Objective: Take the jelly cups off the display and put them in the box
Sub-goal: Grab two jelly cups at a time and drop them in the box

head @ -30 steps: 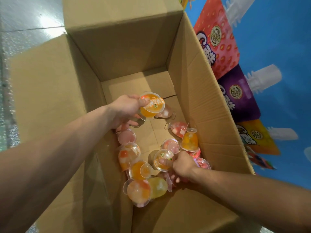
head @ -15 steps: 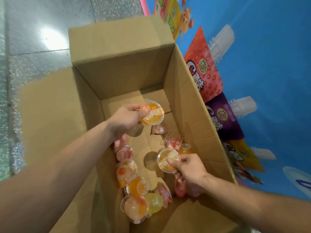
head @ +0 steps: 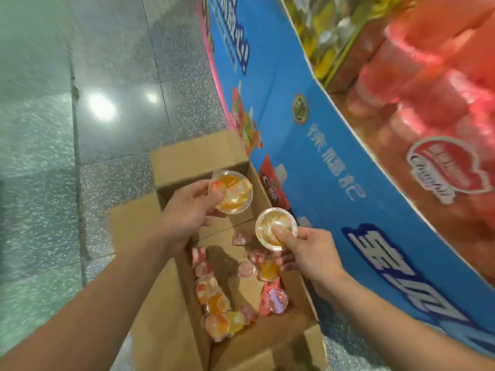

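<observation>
The left hand (head: 187, 212) grips a round clear-plastic jelly cup with orange filling and a printed foil lid (head: 231, 192). The thumb lies across the lid and the fingers curl beneath. This cup hangs over the far end of the open brown cardboard box (head: 198, 156).

The right hand (head: 308, 253) pinches a 2nd, slightly smaller clear cup of orange jelly (head: 276, 228). Its thumb presses on the lid and the other fingers are tucked under. That cup is above the box's right side, just beside the box wall. The 2 held cups are near each other but apart.

On the box floor lies a scatter of small jelly cups in pink, orange and yellow (head: 214, 303), mostly along the left wall and the near right corner.

The box stands on a grey speckled tile floor (head: 107, 76), close against a blue printed cardboard display stand (head: 334, 162). On top of the stand sit red-wrapped packs (head: 428, 89), too blurred to identify with confidence; they may be bundled jelly cups.
</observation>
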### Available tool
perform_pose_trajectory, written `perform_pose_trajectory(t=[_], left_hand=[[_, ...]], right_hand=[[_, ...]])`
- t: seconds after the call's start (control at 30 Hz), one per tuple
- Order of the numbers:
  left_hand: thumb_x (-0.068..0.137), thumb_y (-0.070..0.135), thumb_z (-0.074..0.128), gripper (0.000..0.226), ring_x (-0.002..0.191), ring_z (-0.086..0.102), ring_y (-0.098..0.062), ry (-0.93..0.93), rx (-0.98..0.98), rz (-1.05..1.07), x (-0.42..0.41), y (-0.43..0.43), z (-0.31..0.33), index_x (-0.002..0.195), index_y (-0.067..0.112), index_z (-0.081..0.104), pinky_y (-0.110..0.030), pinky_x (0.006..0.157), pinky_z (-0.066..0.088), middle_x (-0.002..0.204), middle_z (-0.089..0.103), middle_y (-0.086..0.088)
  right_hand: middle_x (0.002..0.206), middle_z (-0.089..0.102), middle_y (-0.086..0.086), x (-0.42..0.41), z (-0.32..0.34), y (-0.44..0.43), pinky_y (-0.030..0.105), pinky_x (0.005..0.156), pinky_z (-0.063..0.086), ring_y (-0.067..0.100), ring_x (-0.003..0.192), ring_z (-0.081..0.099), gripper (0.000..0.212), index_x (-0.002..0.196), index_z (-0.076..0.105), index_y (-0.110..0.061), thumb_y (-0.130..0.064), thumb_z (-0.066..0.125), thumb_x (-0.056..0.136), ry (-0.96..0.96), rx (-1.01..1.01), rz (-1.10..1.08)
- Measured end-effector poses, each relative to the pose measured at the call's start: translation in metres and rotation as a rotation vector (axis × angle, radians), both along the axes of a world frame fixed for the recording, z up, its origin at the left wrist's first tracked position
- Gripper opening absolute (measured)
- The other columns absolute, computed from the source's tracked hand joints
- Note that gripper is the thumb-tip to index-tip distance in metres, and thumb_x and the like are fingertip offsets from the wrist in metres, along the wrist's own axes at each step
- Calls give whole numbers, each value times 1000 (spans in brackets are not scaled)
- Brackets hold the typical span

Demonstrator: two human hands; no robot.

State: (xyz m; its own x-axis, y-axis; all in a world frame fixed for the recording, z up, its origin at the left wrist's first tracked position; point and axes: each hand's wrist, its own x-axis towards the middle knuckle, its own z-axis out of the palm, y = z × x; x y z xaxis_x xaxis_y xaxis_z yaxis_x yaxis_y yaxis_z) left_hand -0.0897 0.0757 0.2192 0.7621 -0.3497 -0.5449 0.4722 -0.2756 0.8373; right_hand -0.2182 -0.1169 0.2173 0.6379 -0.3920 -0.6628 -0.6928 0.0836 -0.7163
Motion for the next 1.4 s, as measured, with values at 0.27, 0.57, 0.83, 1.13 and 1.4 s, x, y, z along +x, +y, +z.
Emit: perform_pose_trajectory(t=[0.27,0.57,0.83,1.13,1.4], left_hand=[[97,32,62,18,80,72,-18,-37,-15,-15,-13,4,205,109,21,70,-34,70,42,91,77,0],[97,21,62,9,60,66,-2,-65,-90,-38,-61,-9,374,102,24,68,-38,75,44,81,76,5],[97,25,60,21,88,73,-25,7,-93,-205,-93,-39,459,105,9,71,-38,84,56,96,76,-13],[96,29,63,22,85,75,-22,-83,-127,-498,-162,-128,540,113,17,66,-30,68,47,101,77,-5],[95,28,65,6,84,75,-28,-110,-193,-558,-248,-235,568,101,27,65,-43,79,54,101,76,-3]], right_hand=[[60,69,16,-14,204,0,33,51,56,24,51,66,36,76,70,-1,-35,73,91,-8,-49,38],[55,66,14,-50,398,-13,27,44,51,21,46,61,34,71,67,0,-26,71,93,-96,-104,-49],[68,72,19,-128,503,-27,32,54,56,26,55,66,33,79,69,-2,-31,71,93,-118,-140,-231],[63,71,14,-246,570,-77,26,48,52,19,48,65,37,77,66,-3,-36,73,90,-107,-256,-484],[59,66,14,-337,590,-167,24,43,46,17,44,61,35,72,63,-4,-31,72,92,-144,-260,-560]])
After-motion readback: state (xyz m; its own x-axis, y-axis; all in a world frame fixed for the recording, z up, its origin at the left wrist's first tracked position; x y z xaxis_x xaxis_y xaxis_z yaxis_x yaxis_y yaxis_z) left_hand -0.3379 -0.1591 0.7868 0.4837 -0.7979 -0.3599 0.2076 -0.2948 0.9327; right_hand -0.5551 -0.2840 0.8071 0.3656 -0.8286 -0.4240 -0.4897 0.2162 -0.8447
